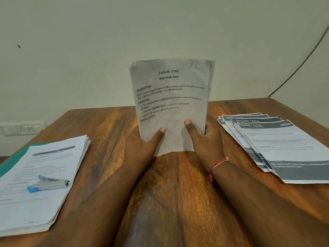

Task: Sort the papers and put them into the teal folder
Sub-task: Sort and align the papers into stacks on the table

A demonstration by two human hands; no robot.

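A thin bundle of white printed papers (171,97) stands upright on its lower edge in the middle of the wooden table. My left hand (142,145) grips its lower left side, thumb on the front sheet. My right hand (204,139) grips the lower right side the same way. The top sheet reads "Wipe Wall Tiles". A thick stack of white papers (44,175) lies at the left on the teal folder (14,159), of which only a corner shows. A fanned pile of grey-headed sheets (274,145) lies at the right.
A silver stapler with a blue end (48,184) rests on the left stack. The table (174,193) butts against a pale wall. A wall socket (21,128) sits low at the left, and a dark cable (302,65) runs down the wall at the right.
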